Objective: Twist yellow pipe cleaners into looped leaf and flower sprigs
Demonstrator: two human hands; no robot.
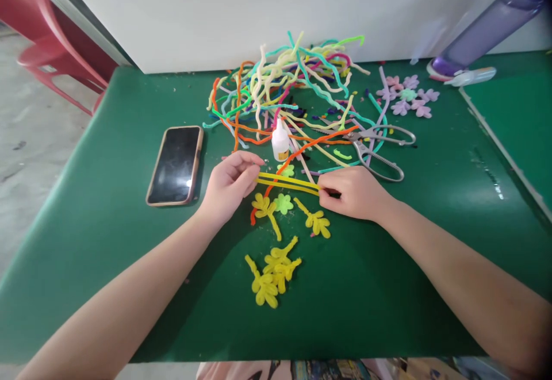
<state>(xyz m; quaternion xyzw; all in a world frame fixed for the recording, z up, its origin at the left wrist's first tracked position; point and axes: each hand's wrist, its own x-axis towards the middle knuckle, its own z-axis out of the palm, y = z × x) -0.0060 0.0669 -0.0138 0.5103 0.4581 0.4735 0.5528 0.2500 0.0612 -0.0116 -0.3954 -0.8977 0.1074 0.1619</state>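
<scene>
My left hand (229, 187) and my right hand (351, 194) each pinch one end of a doubled yellow pipe cleaner (288, 184), stretched level between them just above the green table (107, 236). Below it lie several yellow pipe-cleaner flowers (271, 273), another yellow flower (317, 222) and a small light-green flower (283, 202). An orange pipe cleaner (302, 150) runs under the yellow strand toward the pile.
A tangle of coloured pipe cleaners (288, 87) fills the back middle, with a small white glue bottle (280, 141) in front. Scissors (379, 147) lie right of it, purple and pink flowers (409, 95) beyond. A phone (176, 164) lies left. A purple bottle (487, 29) stands back right.
</scene>
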